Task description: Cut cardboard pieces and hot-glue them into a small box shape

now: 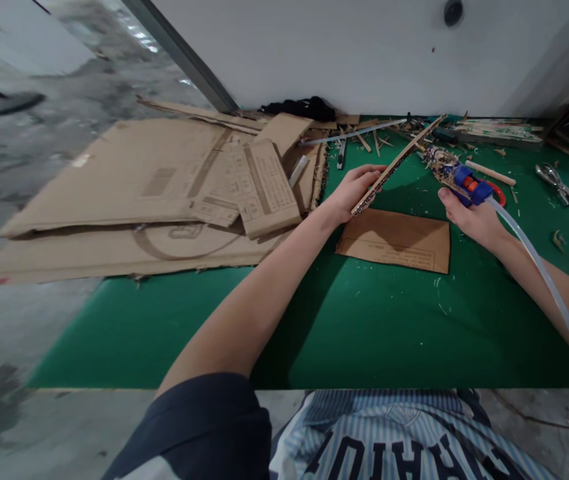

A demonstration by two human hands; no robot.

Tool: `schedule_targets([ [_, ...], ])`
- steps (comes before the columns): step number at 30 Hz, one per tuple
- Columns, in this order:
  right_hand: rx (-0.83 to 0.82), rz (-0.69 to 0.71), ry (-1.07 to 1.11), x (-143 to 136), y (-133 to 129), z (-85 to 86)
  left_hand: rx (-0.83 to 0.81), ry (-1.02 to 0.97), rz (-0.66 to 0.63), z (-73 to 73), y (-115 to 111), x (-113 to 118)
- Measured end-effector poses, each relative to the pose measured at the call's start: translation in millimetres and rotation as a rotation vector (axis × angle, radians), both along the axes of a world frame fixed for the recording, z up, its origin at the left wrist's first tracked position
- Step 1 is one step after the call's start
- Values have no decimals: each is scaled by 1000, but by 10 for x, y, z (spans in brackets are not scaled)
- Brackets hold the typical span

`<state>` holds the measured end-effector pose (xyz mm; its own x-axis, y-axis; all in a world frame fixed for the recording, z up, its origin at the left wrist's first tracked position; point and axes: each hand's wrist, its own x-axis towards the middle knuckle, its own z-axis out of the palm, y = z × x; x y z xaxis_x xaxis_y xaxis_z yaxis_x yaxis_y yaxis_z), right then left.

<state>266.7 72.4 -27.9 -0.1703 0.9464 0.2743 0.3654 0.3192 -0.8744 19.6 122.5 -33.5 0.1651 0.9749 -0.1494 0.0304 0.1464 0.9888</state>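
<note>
My left hand (359, 190) is closed on a cardboard piece (397, 167), which it holds tilted and nearly edge-on over the table. In my right hand (477, 217) is a blue hot glue gun (472, 185) with orange-red parts. Its front is crusted with wood shavings, and its tip is close to the cardboard's upper part; I cannot tell if they touch. A long translucent glue stick (539, 260) runs from the gun's back over my right forearm. Below my hands, a flat brown cardboard rectangle (397, 240) lies on the green table (364, 327).
Large cardboard sheets (129, 180) with smaller pieces cover the table's left side. A utility knife (341, 153), another glue stick (354, 132), a wooden stick (490, 173) and wood scraps (499, 130) lie toward the wall. A clear-handled tool (556, 183) is at right.
</note>
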Motion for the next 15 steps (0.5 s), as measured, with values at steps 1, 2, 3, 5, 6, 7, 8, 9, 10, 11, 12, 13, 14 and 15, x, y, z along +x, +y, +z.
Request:
schedule_targets([
  [1,5,-6,-9,-11,-19,21,-3,0,2,0,1,0],
  [2,9,-8,-24,-23,-39,45,-5,-2,4,-1,2,-1],
  [3,15,-7,-44,-34,-60,71,-3,-4,8,-4,4,-3],
  [5,20,-9,-85,-54,-98,121,5,-14,7,-13,9,-7],
  [6,23,-9,-102,-63,-113,144,10,-17,5,-19,11,-10],
  [7,29,-9,-114,-70,-125,164,15,-19,4,-25,14,-13],
  [8,41,-7,-123,-76,-133,182,18,-18,2,-31,17,-16],
  [9,55,-4,-132,-80,-138,196,20,-15,2,-36,20,-19],
  [10,67,2,-144,-83,-141,208,21,-10,3,-41,23,-21],
  [11,77,5,-156,-85,-143,217,23,-4,5,-46,26,-22],
  [12,80,6,-169,-86,-144,222,24,3,3,-51,29,-24],
  [13,76,5,-185,-86,-144,221,27,9,1,-55,32,-26],
  [14,68,3,-201,-84,-143,213,34,18,-2,-60,36,-28],
  [15,62,-4,-214,-82,-140,197,53,45,-9,-65,40,-29],
])
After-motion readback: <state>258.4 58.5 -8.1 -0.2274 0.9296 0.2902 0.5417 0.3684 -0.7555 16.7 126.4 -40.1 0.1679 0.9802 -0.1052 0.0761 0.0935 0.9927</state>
